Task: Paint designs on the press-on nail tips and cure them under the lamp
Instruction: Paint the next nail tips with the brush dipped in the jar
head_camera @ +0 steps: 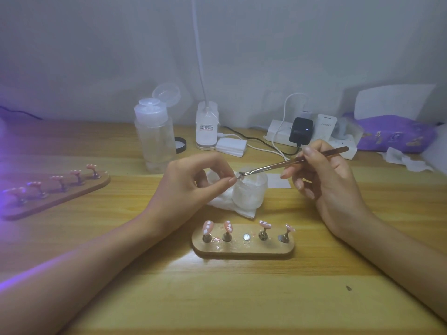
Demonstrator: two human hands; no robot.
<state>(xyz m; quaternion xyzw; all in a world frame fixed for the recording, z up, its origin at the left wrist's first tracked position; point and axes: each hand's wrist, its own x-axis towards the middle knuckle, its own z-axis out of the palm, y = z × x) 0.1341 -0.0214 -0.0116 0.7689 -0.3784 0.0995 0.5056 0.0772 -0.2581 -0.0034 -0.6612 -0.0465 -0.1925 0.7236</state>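
**Q:** Hazards, working outward from the stand (243, 251)?

**A:** Four tips (207, 226) sit on it, and the centre magnet (246, 236) is bare. A dropped wrist could knock them off. Behind the stand, the brush (273, 166) works over the jar (251, 194), where excess gel may flood the design.

**Q:** Hand states?

**A:** The left hand (191, 182), behind the stand, pinches a small piece at the bristles. It is too small to identify, probably the fifth tip. The right hand (326, 180), behind-right, grips the brush pen-style. Far left, a second stand (55, 198) lies in violet light.
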